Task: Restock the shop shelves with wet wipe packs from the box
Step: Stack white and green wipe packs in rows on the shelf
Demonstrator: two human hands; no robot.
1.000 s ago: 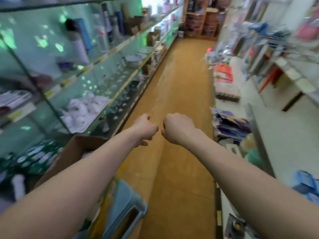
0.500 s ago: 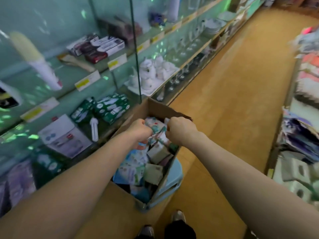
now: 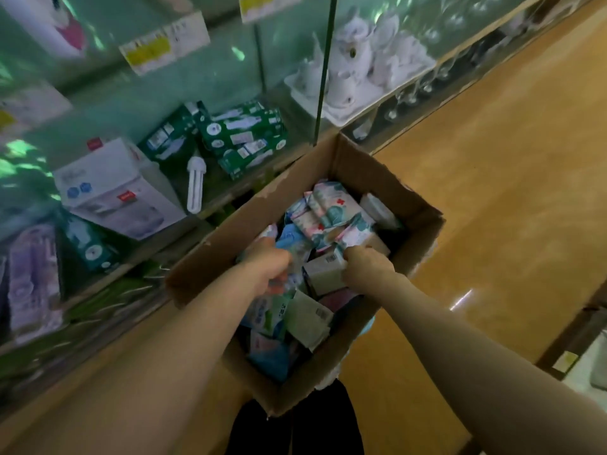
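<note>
Orange-brown shop floor (image 3: 492,198) runs along a glass-fronted shelving unit (image 3: 323,77), and between them stands an open brown cardboard box (image 3: 230,238) of wet wipe packs.

Both hands are down inside the box, apart from each other with a few packs between them. The left hand (image 3: 267,262) has its fingers curled and buried among the packs beside a light-blue soft pack (image 3: 292,236); whether they are clamped on anything cannot be told. The right hand (image 3: 364,266) is curled in the same way, touching a beige rectangular pack with a barcode (image 3: 323,274) at its nine o'clock; its grip cannot be told either. At twelve o'clock from the hands lies a heap of white-and-teal patterned wet wipe packs (image 3: 328,211); at six o'clock more packs, blue, pink and pale green, fill the box in a loose jumble.

On the shelf at eleven o'clock from the box sit dark green printed cartons (image 3: 243,136). A white tube-shaped lamp bulb (image 3: 196,183) lies just beside them, and a white cardboard carton (image 3: 118,192) lies tilted at ten o'clock. At one o'clock is a white porcelain tea set (image 3: 354,67). Yellow-and-white price labels (image 3: 164,44) hang at the upper shelf edges. Dark trousers (image 3: 295,428) show at six o'clock.
</note>
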